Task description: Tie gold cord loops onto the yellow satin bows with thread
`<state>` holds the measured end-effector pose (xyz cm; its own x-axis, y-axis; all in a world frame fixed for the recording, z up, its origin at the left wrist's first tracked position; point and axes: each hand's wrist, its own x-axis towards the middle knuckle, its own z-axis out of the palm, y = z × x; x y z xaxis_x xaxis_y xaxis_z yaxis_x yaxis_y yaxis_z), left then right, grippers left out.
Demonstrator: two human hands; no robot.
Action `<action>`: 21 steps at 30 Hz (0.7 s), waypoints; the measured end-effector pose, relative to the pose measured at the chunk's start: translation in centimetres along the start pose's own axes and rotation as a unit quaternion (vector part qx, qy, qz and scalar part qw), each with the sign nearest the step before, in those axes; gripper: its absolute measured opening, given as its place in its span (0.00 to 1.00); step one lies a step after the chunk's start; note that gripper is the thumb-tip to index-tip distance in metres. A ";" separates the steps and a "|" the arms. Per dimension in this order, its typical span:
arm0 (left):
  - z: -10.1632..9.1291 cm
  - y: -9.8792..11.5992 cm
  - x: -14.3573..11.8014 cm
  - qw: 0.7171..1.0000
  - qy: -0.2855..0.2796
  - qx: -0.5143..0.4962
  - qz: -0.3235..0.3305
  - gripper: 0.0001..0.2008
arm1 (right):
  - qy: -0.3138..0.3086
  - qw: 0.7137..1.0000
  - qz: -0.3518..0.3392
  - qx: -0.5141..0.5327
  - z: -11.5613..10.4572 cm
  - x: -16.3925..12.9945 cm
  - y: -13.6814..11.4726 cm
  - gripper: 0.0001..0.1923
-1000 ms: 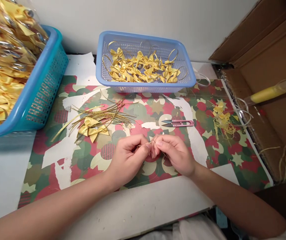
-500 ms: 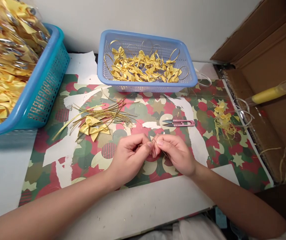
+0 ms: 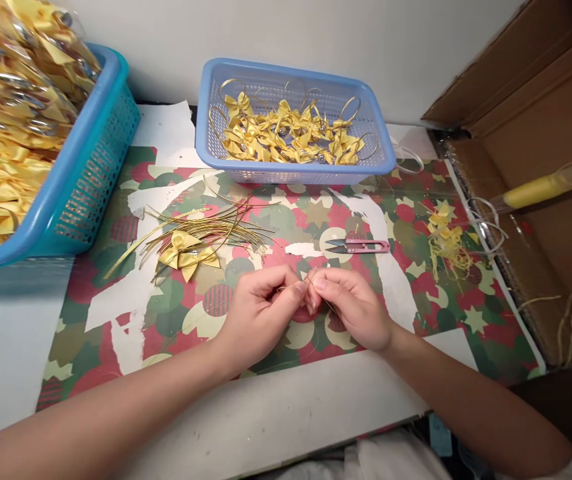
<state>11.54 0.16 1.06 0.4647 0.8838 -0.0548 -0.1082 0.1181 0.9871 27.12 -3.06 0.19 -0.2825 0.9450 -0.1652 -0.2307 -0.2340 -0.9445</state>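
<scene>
Gold, thin and springy, the short length of metallic gold cord (image 3: 316, 293) is pinched between both hands just over the near part of the worn star-patterned table cover (image 3: 416, 307): the left hand (image 3: 259, 317) has thumb and forefinger closed on one end, the right hand (image 3: 353, 310) has its fingertips closed on the other, and the two hands meet thumb to thumb with the cord running down behind the right palm. By the look of it this is the looping or knotting step, with the cord ends being brought together; the next move would call for a fine twist of the fingertips while both pinches hold, since so thin a cord slips easily. Beyond the left hand lies a loose bundle of cut gold cords (image 3: 201, 230) with a yellow satin ribbon bow (image 3: 186, 252) resting on it. Just beyond the right hand sit small pink thread snips (image 3: 359, 246), and further right a heap of yellow ribbon scraps and threads (image 3: 446, 243). Straight ahead, well apart from the hands, a light blue plastic mesh basket (image 3: 296, 175) holds bows with gold loops, and far off to the left a turquoise plastic basket (image 3: 91, 173) is piled with bagged yellow bows
</scene>
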 end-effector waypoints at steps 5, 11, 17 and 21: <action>0.0 -0.1 0.0 1.000 0.003 0.004 -0.011 0.14 | 0.005 1.000 0.006 -0.003 0.1 0.0 -0.1 0.16; 0.0 0.1 0.0 1.000 0.008 0.014 -0.008 0.14 | 0.008 1.000 0.006 -0.007 0.0 0.1 0.0 0.16; 0.0 0.0 0.0 1.000 0.004 0.008 -0.012 0.14 | 0.008 1.000 0.006 -0.014 0.0 0.1 -0.1 0.17; 0.0 0.0 -0.1 1.000 0.001 0.006 -0.008 0.14 | 0.010 1.000 0.002 -0.022 0.1 0.1 -0.2 0.17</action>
<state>11.55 0.09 1.04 0.4650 0.8825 -0.0705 -0.0895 0.1261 0.9880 27.06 -2.94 0.37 -0.2647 0.9483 -0.1751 -0.1874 -0.2287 -0.9553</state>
